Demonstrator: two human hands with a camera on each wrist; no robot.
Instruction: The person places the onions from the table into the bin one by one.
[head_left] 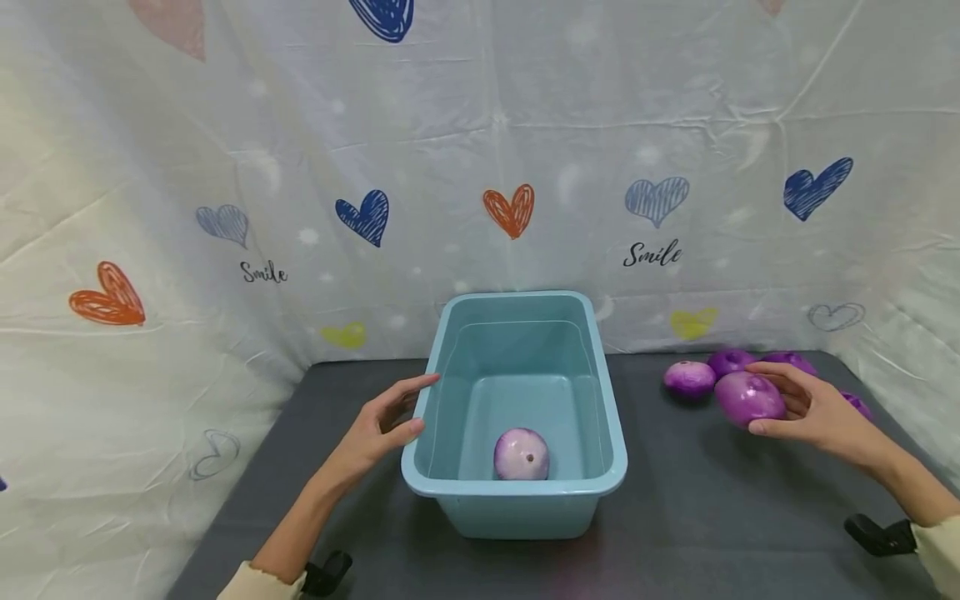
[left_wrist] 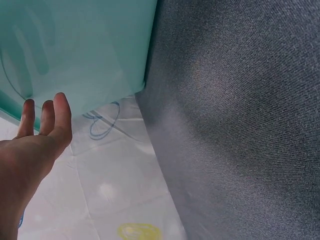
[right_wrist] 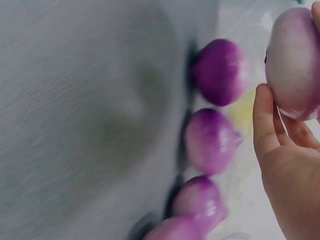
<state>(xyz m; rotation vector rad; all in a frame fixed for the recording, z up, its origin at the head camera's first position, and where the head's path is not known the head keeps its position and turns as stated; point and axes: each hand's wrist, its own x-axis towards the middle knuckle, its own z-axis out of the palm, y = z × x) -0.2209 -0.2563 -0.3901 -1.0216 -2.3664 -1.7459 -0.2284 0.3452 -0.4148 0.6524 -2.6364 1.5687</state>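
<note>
My right hand (head_left: 828,414) grips a glossy purple onion (head_left: 748,398) between thumb and fingers, above the dark table on the right. In the right wrist view, this onion (right_wrist: 292,65) shows a pale whitish side. My left hand (head_left: 378,425) is at the left rim of a light blue plastic basin (head_left: 517,487), with its fingertips right at the edge. Its fingers are spread and slightly bent, as the left wrist view also shows of the left hand (left_wrist: 37,142). One pale purple onion (head_left: 521,455) lies inside the basin, near its front wall.
Several more purple onions lie at the table's back right, among them one (head_left: 690,379) left of the held onion and another (head_left: 730,361) behind it. A white curtain (head_left: 450,150) printed with hearts hangs behind the dark grey table (head_left: 675,517).
</note>
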